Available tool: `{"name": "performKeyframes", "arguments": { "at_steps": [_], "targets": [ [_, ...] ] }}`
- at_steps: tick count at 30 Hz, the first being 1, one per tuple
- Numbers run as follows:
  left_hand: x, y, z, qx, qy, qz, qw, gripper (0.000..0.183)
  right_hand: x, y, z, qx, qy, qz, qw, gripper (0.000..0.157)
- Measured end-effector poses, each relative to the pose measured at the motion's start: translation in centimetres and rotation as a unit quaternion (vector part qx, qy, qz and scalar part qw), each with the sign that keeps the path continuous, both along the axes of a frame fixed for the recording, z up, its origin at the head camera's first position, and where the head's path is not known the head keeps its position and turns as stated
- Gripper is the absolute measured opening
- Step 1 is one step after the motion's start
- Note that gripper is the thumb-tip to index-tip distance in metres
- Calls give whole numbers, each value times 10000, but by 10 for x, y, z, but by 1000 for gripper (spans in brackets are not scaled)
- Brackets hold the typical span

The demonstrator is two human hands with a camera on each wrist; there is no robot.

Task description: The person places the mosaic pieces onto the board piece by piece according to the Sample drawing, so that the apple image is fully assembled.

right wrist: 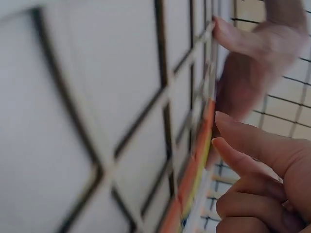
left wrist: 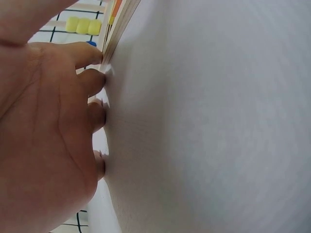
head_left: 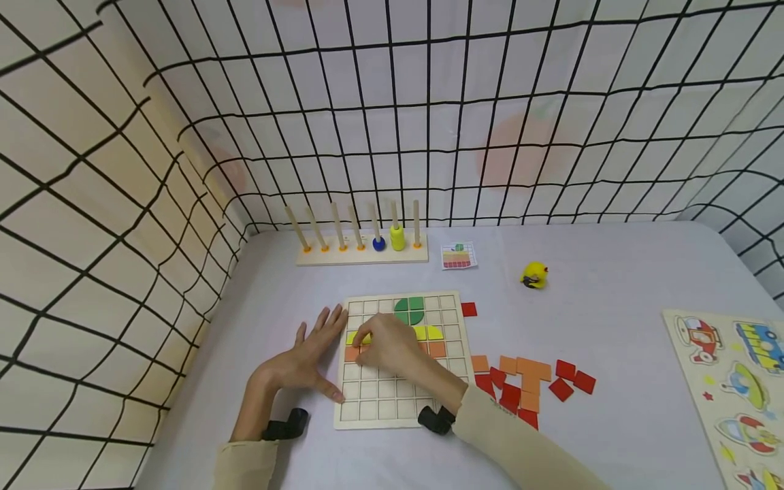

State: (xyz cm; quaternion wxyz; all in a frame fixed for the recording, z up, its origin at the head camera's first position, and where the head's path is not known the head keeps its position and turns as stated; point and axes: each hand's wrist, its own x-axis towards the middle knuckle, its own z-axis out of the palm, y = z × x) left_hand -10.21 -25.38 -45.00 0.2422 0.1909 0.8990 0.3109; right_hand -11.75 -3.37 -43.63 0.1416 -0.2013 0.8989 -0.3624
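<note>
A wooden grid board (head_left: 376,412) lies on the table with coloured tiles set in it. My left hand (head_left: 309,361) lies spread at its left side, fingertips on the table and touching or nearly touching its edge. Over the board's left-middle part, my right hand (head_left: 392,346) has its thumb and index fingertips apart at the orange tiles (head_left: 437,349); I see no piece between them. Yellow tiles (head_left: 433,333) form the row above, partly covered by this hand. Green quarter-round tiles (head_left: 409,311) make a shape near the top. In the right wrist view, the right hand (right wrist: 262,179) shows its other fingers curled.
Loose red tiles (head_left: 510,397) and orange tiles (head_left: 530,371) lie right of the board; one red tile (head_left: 469,309) sits higher. Behind stand a peg rack (head_left: 361,256), a pattern card (head_left: 458,256) and a yellow duck (head_left: 535,275). A picture puzzle (head_left: 704,381) lies far right. Black netting (head_left: 429,102) encloses the table.
</note>
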Motion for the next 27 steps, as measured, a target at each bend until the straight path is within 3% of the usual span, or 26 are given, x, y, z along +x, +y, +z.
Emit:
{"name": "performKeyframes", "arguments": {
  "at_steps": [3,7,12,15,18,27],
  "targets": [
    [0,1,-1,-67,7,41,10000,145,2,26,6,-125,-99,-26,9999,18],
    [0,2,-1,-144,26,130,9998,147,4,85,13,-185,-228,-234,9993,20],
    [1,2,0,-170,12,128,9998,148,8,165,13,241,-794,-784,9935,30],
    [3,1,0,-143,7,149,9998,147,12,196,10,563,-1187,-897,9873,28],
    [3,0,1,-93,15,152,9998,147,16,211,4,707,-1352,-793,9851,23],
    [1,1,-1,-68,60,92,9999,147,14,210,-2,824,-952,-1043,9865,30]
  ]
}}
